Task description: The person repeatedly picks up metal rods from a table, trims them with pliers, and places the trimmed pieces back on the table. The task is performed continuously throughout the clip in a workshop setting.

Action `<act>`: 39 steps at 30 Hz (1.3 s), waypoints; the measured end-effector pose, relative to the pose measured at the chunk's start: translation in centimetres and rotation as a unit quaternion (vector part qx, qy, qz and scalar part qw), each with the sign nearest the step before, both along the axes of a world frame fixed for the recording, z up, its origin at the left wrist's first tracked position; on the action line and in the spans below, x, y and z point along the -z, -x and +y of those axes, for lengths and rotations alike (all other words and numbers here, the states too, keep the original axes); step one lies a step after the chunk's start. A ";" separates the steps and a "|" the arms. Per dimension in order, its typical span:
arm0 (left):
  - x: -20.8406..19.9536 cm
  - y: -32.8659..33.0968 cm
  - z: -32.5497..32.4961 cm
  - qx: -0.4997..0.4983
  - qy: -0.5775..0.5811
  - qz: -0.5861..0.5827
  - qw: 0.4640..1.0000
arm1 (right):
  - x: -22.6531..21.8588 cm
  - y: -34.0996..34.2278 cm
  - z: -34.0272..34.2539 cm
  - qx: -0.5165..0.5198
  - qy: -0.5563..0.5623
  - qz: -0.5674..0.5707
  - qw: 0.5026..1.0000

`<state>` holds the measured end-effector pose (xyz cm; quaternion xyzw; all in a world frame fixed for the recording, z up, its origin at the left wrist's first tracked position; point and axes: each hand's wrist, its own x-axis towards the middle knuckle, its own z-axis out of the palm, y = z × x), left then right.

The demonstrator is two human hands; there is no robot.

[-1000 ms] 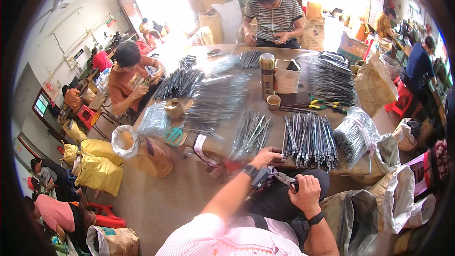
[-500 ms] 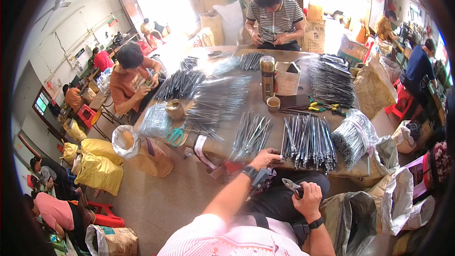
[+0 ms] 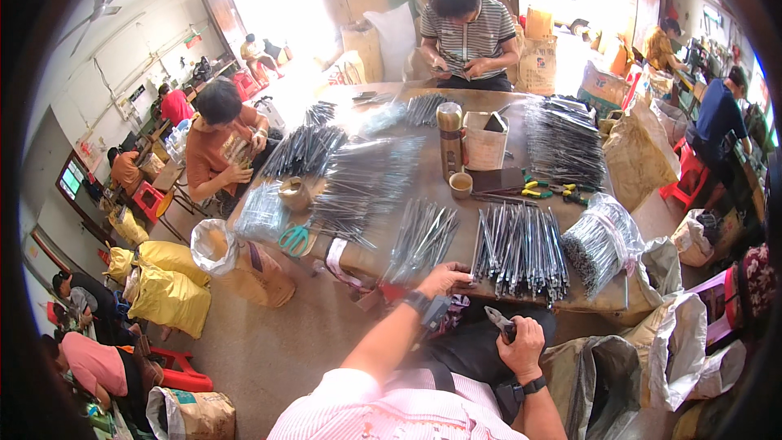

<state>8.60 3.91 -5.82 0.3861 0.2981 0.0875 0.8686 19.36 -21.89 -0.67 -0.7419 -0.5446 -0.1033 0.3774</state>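
Pliers (image 3: 498, 320) with bare metal jaws are in my right hand (image 3: 522, 342), held over my dark-clad lap with the fingers wrapped round the handles. My left hand (image 3: 446, 279) is at the near table edge, its fingertips closed at the lower end of a thin metal rod (image 3: 476, 240) along the left side of a rod pile (image 3: 521, 253). The exact grip is small and partly hidden. Left of that pile lies a looser, smaller heap of rods (image 3: 423, 236). To its right rests a thick rod bundle (image 3: 601, 240), wrapped in clear plastic and tied.
On the brown table (image 3: 391, 265) stand a flask (image 3: 450, 143), a cup (image 3: 460, 186) and a paper box (image 3: 485, 143); yellow-black pliers (image 3: 538, 189) and teal scissors (image 3: 295, 238) lie there. Two people work across and at the left. Open sacks (image 3: 599, 375) crowd my right side.
The view has shifted slightly, so the table things sit a little further left. Both my hands keep nearly the same pose. The person at the left has lowered their hands somewhat.
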 end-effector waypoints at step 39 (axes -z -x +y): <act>-5.4 0.6 -0.4 0.016 0.032 0.029 0.999 | 3.1 -20.3 -3.5 0.330 -0.124 0.403 0.844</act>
